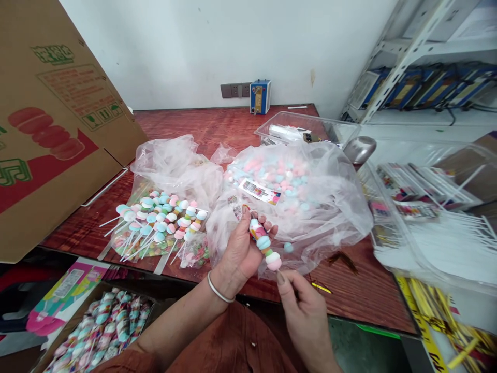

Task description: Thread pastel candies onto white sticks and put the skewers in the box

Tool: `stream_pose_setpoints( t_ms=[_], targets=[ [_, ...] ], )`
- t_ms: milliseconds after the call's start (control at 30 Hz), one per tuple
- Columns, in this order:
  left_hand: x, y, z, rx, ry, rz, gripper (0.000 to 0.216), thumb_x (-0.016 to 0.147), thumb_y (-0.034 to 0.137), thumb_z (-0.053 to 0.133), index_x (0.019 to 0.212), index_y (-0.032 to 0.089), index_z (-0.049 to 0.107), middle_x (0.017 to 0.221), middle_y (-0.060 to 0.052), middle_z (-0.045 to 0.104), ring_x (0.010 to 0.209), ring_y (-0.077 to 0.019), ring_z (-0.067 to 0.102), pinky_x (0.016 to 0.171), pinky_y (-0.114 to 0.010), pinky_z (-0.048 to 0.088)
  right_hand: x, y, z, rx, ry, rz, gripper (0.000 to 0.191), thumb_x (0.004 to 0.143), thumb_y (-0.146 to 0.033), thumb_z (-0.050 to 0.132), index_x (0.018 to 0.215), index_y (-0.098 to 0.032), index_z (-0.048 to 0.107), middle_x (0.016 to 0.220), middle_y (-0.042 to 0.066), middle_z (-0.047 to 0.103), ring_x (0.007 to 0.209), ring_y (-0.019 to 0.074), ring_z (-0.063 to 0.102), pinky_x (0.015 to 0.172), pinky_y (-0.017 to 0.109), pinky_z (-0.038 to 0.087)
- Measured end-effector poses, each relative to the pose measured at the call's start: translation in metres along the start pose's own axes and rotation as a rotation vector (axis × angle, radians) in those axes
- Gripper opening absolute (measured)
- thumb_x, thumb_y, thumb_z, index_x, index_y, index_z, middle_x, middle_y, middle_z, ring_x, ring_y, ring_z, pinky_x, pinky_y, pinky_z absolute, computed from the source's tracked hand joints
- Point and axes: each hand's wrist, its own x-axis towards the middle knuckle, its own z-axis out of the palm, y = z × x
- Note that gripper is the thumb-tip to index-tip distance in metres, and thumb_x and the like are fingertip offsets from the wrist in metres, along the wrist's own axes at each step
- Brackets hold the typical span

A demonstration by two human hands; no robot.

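Note:
My left hand (240,251) is closed around a printed clear wrapper (255,228) with the upper end of a marshmallow skewer (267,251) inside it. Pink, white, green and blue pieces stick out of the wrapper toward me. At the skewer's lower end, my right hand (305,303) pinches with thumb and forefinger; the stick there is mostly hidden. Just beyond my left hand, a large clear plastic bag (330,207) holds loose pastel marshmallows, with a printed label strip (260,191) lying on it. To the left, several unwrapped marshmallow skewers (159,215) are piled on another bag.
A large cardboard box (58,124) stands at the left. Below the table edge, an open box holds many wrapped skewers (112,321). At the right, a clear tub (427,254) contains white sticks and printed wrappers. Gold twist ties (435,305) lie below it.

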Motion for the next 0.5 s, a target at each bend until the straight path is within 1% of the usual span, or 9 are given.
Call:
stream_pose_setpoints(
  t_ms=[67,100,133,167,233,300,367,433,500],
  targets=[
    [0.0,-0.001,0.003,0.009,0.091,-0.006,0.029,0.092,0.039,0.057,0.077,0.016,0.054,0.072,0.001,0.056,0.061,-0.0098,0.056,0.078,-0.033,0.056,0.0,0.003,-0.003,-0.397,0.094,-0.359,0.014,0.094,-0.024,0.058,0.089,-0.017,0.069,0.066,0.002,0.064,0.059,0.0139,0.057,0.058,0.025,0.04],
    [0.0,-0.001,0.005,0.018,0.117,-0.011,0.028,0.092,0.039,0.057,0.077,0.016,0.053,0.071,0.001,0.056,0.061,-0.0099,0.056,0.077,-0.033,0.056,0.0,0.004,-0.004,-0.53,0.142,-0.481,0.011,0.092,-0.019,0.059,0.091,-0.017,0.07,0.066,0.002,0.066,0.059,0.0141,0.056,0.059,0.026,0.039],
    [0.0,-0.003,0.006,0.026,0.122,-0.014,0.028,0.092,0.039,0.058,0.077,0.016,0.053,0.07,0.002,0.056,0.06,-0.0099,0.056,0.076,-0.033,0.056,0.001,0.005,-0.005,-0.6,0.174,-0.548,0.011,0.091,-0.017,0.06,0.092,-0.016,0.071,0.064,0.002,0.065,0.056,0.014,0.055,0.058,0.026,0.037],
    [-0.001,-0.005,0.007,0.03,0.107,-0.012,0.028,0.091,0.039,0.059,0.077,0.016,0.053,0.069,0.002,0.055,0.059,-0.0098,0.055,0.075,-0.033,0.056,0.003,0.004,-0.006,-0.61,0.181,-0.544,0.011,0.091,-0.017,0.06,0.089,-0.016,0.07,0.062,0.002,0.064,0.055,0.0138,0.053,0.057,0.027,0.036],
    [-0.003,-0.01,0.007,0.03,0.039,-0.006,0.029,0.09,0.042,0.061,0.078,0.016,0.054,0.068,0.002,0.054,0.058,-0.0095,0.053,0.073,-0.032,0.056,0.005,0.002,-0.005,-0.431,0.126,-0.341,0.02,0.094,-0.026,0.056,0.079,-0.018,0.066,0.06,0.0,0.059,0.053,0.0128,0.049,0.054,0.026,0.035],
    [-0.006,-0.014,0.007,0.029,-0.033,-0.011,0.03,0.088,0.046,0.062,0.082,0.017,0.055,0.067,0.003,0.053,0.057,-0.0093,0.053,0.072,-0.03,0.055,0.007,-0.001,-0.002,-0.033,0.024,0.007,0.033,0.098,-0.038,0.048,0.073,-0.019,0.058,0.052,-0.005,0.044,0.045,0.0108,0.039,0.046,0.024,0.031],
    [-0.008,-0.019,0.005,0.037,-0.066,-0.038,0.032,0.086,0.048,0.064,0.089,0.017,0.057,0.067,0.004,0.053,0.058,-0.0095,0.053,0.073,-0.03,0.055,0.008,-0.004,0.002,0.393,-0.07,0.318,0.038,0.098,-0.047,0.043,0.073,-0.021,0.053,0.048,-0.011,0.024,0.039,0.0088,0.022,0.04,0.023,0.027],
    [-0.01,-0.023,0.002,0.049,-0.065,-0.067,0.032,0.085,0.046,0.067,0.095,0.017,0.058,0.07,0.004,0.054,0.061,-0.01,0.055,0.073,-0.03,0.054,0.008,-0.005,0.005,0.628,-0.107,0.43,0.036,0.096,-0.051,0.046,0.077,-0.021,0.054,0.049,-0.013,0.018,0.039,0.0079,0.014,0.038,0.022,0.025],
    [-0.013,-0.028,0.0,0.081,-0.063,-0.073,0.03,0.084,0.042,0.069,0.095,0.017,0.058,0.072,0.003,0.056,0.065,-0.0103,0.057,0.074,-0.029,0.053,0.009,-0.005,0.006,0.55,-0.068,0.358,0.034,0.093,-0.05,0.053,0.077,-0.02,0.056,0.051,-0.011,0.027,0.042,0.008,0.022,0.041,0.022,0.028]
  ],
)
